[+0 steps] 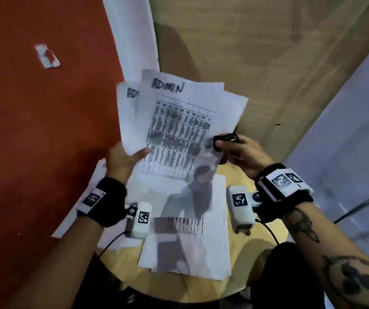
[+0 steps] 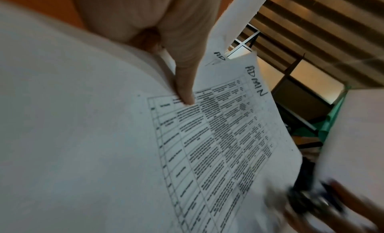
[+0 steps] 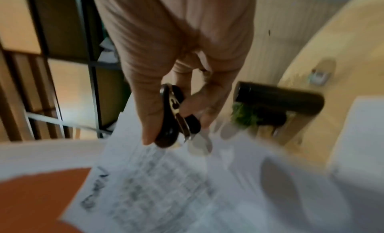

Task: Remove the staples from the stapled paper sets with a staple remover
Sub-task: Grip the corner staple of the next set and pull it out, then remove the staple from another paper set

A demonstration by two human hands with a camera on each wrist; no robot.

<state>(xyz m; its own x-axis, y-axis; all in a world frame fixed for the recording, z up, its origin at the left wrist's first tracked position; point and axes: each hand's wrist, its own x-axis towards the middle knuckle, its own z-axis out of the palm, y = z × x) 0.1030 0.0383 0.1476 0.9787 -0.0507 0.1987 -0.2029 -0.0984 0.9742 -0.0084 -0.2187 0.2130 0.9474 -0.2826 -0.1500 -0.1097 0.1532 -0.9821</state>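
Observation:
My left hand (image 1: 125,158) holds up a fanned set of white sheets (image 1: 179,121) marked "ADMIN", each printed with a table. Its thumb (image 2: 185,88) presses on the top sheet (image 2: 218,138) while the fingers lie hidden behind the paper. My right hand (image 1: 235,150) grips a black staple remover (image 1: 225,139) at the right edge of the set. In the right wrist view the staple remover (image 3: 176,120) sits between thumb and fingers, its metal jaws close together just above the blurred paper (image 3: 149,179). No staple can be made out.
More printed sheets (image 1: 192,230) lie stacked on the round yellow table (image 1: 252,248) below my hands. A red floor (image 1: 34,130) lies to the left with a crumpled scrap (image 1: 47,55). A dark cylinder (image 3: 278,98) stands beside a green plant (image 3: 243,115).

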